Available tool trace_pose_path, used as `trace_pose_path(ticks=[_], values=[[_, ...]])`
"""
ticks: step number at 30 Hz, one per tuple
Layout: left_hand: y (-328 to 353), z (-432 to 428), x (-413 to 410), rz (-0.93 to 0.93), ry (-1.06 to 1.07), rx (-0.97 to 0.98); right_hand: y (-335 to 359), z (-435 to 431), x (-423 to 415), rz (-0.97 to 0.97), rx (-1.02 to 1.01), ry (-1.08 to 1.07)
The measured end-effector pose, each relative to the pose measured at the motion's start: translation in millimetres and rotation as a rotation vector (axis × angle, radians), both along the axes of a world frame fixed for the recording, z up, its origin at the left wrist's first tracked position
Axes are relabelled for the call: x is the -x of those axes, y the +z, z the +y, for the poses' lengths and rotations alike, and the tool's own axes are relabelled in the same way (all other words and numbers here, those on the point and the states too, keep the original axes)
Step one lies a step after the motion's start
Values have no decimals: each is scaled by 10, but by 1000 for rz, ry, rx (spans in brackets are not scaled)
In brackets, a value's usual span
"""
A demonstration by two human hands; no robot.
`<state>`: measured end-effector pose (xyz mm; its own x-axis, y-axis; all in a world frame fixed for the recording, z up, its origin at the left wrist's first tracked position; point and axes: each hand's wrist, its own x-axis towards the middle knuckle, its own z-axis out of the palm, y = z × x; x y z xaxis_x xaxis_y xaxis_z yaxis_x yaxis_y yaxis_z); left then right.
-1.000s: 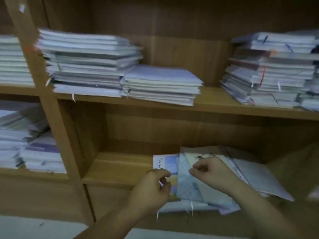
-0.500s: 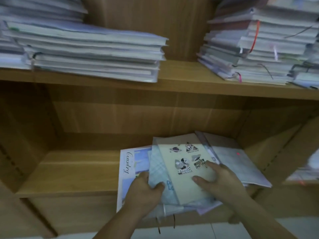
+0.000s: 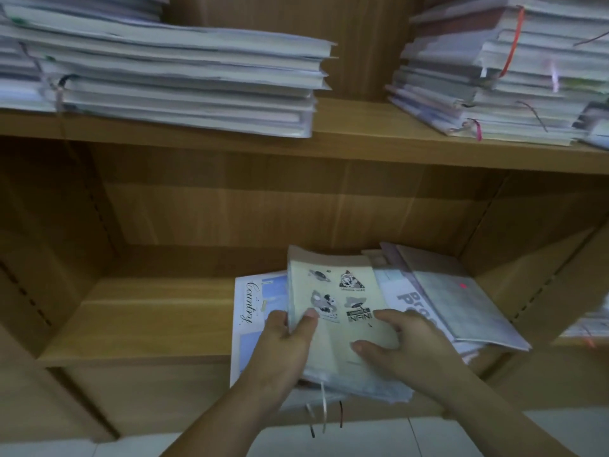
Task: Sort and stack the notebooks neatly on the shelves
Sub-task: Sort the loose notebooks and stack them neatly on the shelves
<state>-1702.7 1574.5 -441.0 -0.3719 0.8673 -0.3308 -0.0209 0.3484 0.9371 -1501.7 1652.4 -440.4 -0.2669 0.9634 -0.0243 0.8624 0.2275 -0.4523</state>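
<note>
A loose pile of notebooks lies on the lower wooden shelf (image 3: 148,311), right of its middle. On top is a pale yellow notebook (image 3: 333,291) with space stickers. My left hand (image 3: 286,344) grips the left edge of this notebook and the few under it, thumb on the cover. My right hand (image 3: 395,341) rests on the cover's right side with fingers spread flat. A white "Country" notebook (image 3: 252,305) sticks out on the left underneath. A grey-covered notebook (image 3: 461,301) lies skewed on the right.
The upper shelf (image 3: 349,127) carries a tall stack of notebooks (image 3: 184,80) at left and another stack (image 3: 494,77) at right. Upright side panels bound the lower compartment. Ribbon bookmarks (image 3: 324,413) hang over the front edge.
The view has dropped and closed in on the lower shelf. My left hand has slid up to grip the pile's left edge, and the yellow notebook has swung straighter under my right hand.
</note>
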Motion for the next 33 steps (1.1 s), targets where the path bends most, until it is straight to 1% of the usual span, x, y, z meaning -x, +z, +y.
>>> trace_pose_path(ticks=[3,6,9,12,14,16,20,23,26,27,30,33], values=[[-39,-48,79,4,-11,30,-2,-28,60,0,-14,51],[8,-81,261,-79,107,18,2,25,24,69,8,1],[83,-161,465,-77,182,-20,-80,71,17,43,-8,9],[18,-276,673,-31,222,13,-135,86,43,-25,17,66],[-52,-336,817,-11,219,71,-137,78,74,-87,59,124],[-93,-391,905,-20,183,122,-131,27,123,-110,118,165],[-164,-480,986,-3,161,139,-172,-51,242,-146,142,203],[-158,-533,1007,-21,139,146,-200,39,271,-167,102,100],[-145,-608,1032,-6,90,168,-168,144,268,-358,158,-88],[-144,-628,1040,2,55,182,-151,181,245,-383,186,-144],[-183,-675,1036,60,-7,218,-130,288,165,-351,206,-284],[-264,-698,946,121,-49,210,-152,302,110,-327,150,-331]])
